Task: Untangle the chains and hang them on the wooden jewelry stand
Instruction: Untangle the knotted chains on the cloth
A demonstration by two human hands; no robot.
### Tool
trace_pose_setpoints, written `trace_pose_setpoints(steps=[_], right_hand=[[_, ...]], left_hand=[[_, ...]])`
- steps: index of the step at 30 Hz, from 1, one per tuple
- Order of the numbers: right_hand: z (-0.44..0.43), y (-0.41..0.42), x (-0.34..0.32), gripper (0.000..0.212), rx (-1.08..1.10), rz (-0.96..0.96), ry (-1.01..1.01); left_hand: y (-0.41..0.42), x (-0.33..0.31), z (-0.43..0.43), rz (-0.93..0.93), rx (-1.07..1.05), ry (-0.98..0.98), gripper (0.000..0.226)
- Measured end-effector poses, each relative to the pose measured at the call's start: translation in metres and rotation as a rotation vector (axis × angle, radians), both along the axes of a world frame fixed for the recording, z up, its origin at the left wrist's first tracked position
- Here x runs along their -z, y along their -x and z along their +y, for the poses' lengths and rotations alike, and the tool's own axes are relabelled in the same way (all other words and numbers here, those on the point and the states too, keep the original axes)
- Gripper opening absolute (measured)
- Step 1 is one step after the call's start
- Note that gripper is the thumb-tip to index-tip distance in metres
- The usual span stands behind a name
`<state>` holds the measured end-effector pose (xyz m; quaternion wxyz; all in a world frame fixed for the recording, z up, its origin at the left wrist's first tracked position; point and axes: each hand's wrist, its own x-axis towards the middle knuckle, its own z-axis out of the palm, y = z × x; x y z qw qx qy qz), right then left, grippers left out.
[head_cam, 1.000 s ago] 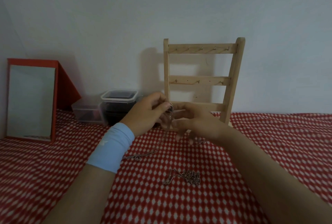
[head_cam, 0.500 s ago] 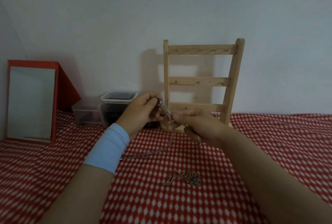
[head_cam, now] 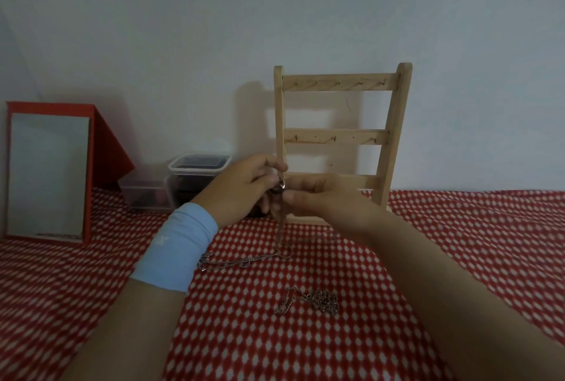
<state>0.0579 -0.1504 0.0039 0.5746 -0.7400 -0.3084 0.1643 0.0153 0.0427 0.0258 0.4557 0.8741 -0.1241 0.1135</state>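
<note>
- Working at the foot of the wooden jewelry stand (head_cam: 336, 136), the person's left hand (head_cam: 244, 188) and right hand (head_cam: 324, 197) meet just in front of its lower left post in the head view. Both have their fingers curled in, pinching the top end of the held chain (head_cam: 279, 227) at what looks like its clasp.
- From the fingers the held chain drops straight to the checked cloth (head_cam: 458, 243) in front of the stand. It then trails along the cloth to the left, toward the light blue wristband (head_cam: 177, 246) on the left wrist.
- The second chain (head_cam: 318, 304) lies in a loose heap on the cloth, well in front of the stand and nearer the camera. Neither hand touches it, and it is too small to tell whether it is knotted.
- The stand is upright against the wall, and every hook that shows on its top and middle rungs is bare. The hands hide part of the lowest rung.
- By the look of it the task is at an early stage, with nothing hung yet. The held chain seems to run free along most of its length and may be close to ready for a hook. The heaped chain has yet to be sorted and hung.
- Left of the stand sit clear plastic containers (head_cam: 198, 166), and farther left a red-framed mirror (head_cam: 49, 172) leans near the wall.
</note>
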Motion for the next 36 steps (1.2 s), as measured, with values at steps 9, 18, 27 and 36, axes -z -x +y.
trace_pose_setpoints(steps=[9, 18, 27, 36], right_hand=[[-0.001, -0.004, 0.006, 0.022, 0.089, 0.094, -0.156], [-0.014, -0.013, 0.015, 0.035, 0.107, -0.060, 0.201], [-0.020, -0.028, 0.022, 0.013, 0.188, -0.235, 0.398], [-0.025, -0.029, 0.020, 0.019, 0.167, -0.198, 0.310]], left_hand=[[0.005, -0.005, 0.005, -0.088, -0.150, -0.165, 0.030], [-0.001, -0.012, 0.002, 0.086, 0.057, 1.297, 0.030], [0.004, -0.010, 0.015, 0.180, -0.341, -0.393, 0.020], [0.008, 0.000, 0.029, 0.390, -0.207, -0.591, 0.017]])
